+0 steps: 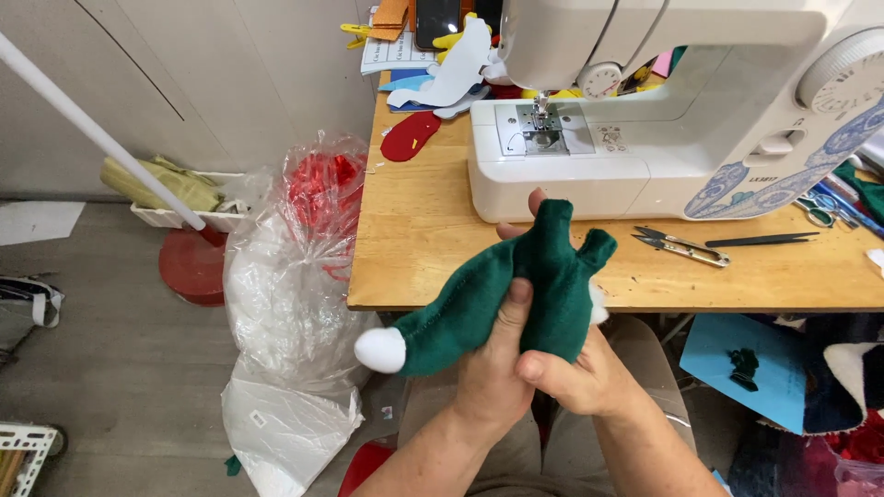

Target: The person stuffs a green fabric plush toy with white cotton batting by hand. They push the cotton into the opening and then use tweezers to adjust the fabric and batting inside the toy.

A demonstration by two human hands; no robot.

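A dark green stuffed fabric piece (479, 304) with a white tip at its lower left is held over my lap, in front of the wooden table's edge. My left hand (495, 359) grips its middle, thumb pressed on the front. My right hand (571, 373) holds the lower right part, fingers wrapped behind it. A fingertip shows above the piece's top. Two short green prongs stick up at the top right.
A white sewing machine (645, 120) stands on the wooden table (424, 239). Thread snips (681, 247) and black tweezers (760, 241) lie to its right front. Red and white felt pieces (410, 136) lie at the back left. Clear plastic bags (295, 276) sit on the floor left.
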